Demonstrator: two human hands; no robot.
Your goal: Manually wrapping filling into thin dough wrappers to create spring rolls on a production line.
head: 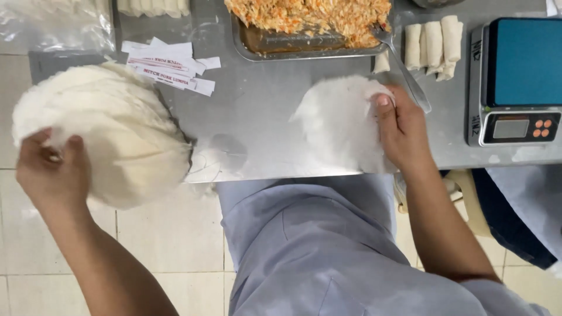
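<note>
Two bare hands work at the near edge of a brushed steel bench [263,117]: the left hand [52,175], held out past the bench's left end over the pale tiled floor [170,234], has its grip pinched on the rim of a thick round stack of thin white wrappers [111,134], thumb and fingers closed on the near edge, while the stack's far side overlaps the bench corner; the right hand [404,131] lies on a single thin white wrapper sheet [339,126] spread flat on the bench just beside its front edge, fingers curled with the grip pressing the sheet's right rim, thumb tip on top. Between the two lie small white paper strips [170,64] with red print. Farther back, a rectangular metal tray [304,41] holds shredded orange and pale filling, a metal spoon [404,64] leaning out of its right corner. Right of it, several rolled white wrappers [433,47] lie side by side, next to a digital scale with a blue platform [515,76]
</note>
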